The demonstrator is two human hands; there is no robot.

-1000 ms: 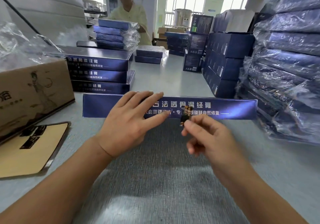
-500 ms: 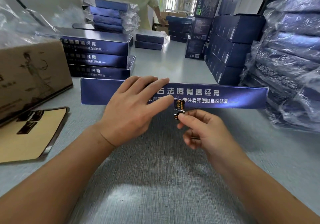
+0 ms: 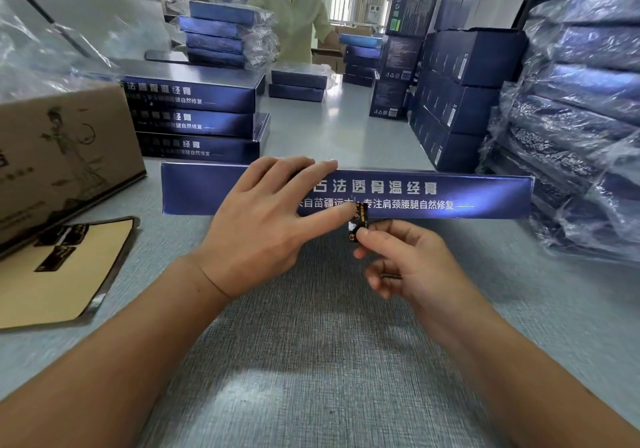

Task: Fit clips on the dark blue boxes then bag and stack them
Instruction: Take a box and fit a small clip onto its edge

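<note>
A long dark blue box (image 3: 433, 193) with white lettering lies across the table in front of me. My left hand (image 3: 263, 226) rests on its near face with straight fingers, the thumb touching a small black and gold clip (image 3: 358, 217). That clip sits at the box's lower front edge, pinched from below by my right hand (image 3: 405, 260). A stack of three more blue boxes (image 3: 197, 122) stands behind at left.
A cardboard carton (image 3: 59, 157) and a tan backing sheet (image 3: 52, 274) with black clips lie at left. Bagged blue boxes (image 3: 581, 118) pile up at right, dark cartons (image 3: 460, 94) behind them. A person (image 3: 294, 11) stands at the table's far end.
My right hand has brought the clip down from the box's face to its lower edge. My left thumb has come against the clip. The camera has tilted lower.
</note>
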